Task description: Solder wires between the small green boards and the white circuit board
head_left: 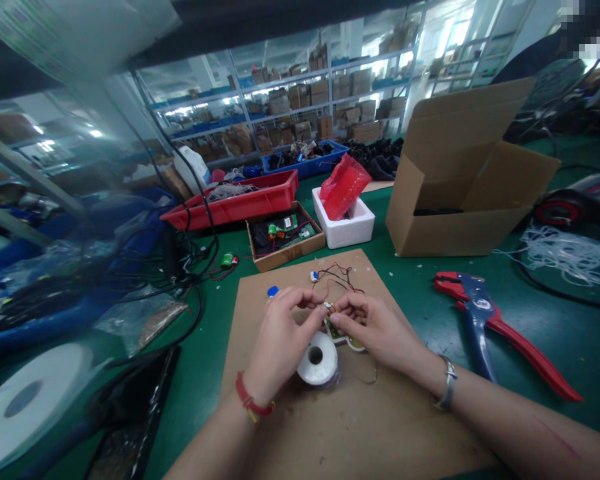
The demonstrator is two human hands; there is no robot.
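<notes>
Over a cardboard sheet (300,427) both hands meet, fingertips almost touching. My left hand (287,327), with a red cord bracelet at its wrist, pinches a small white connector (327,305). Thin coloured wires run from the connector into the pinch of my right hand (377,327). Beneath the fingers lies a white plastic housing (339,339) with a green circuit board in it, partly covered by my right hand. A white tape roll (317,360) lies just below my hands. Beyond them red and black wires (337,272) end at a blue-and-white piece (314,276).
Wire strippers (480,307) lie at the right, near an open cardboard box (455,230). At the back stand a white foam box (350,230), a shallow carton (293,250) of circuit parts and a red tray (245,208). A large white roll (30,400) is front left.
</notes>
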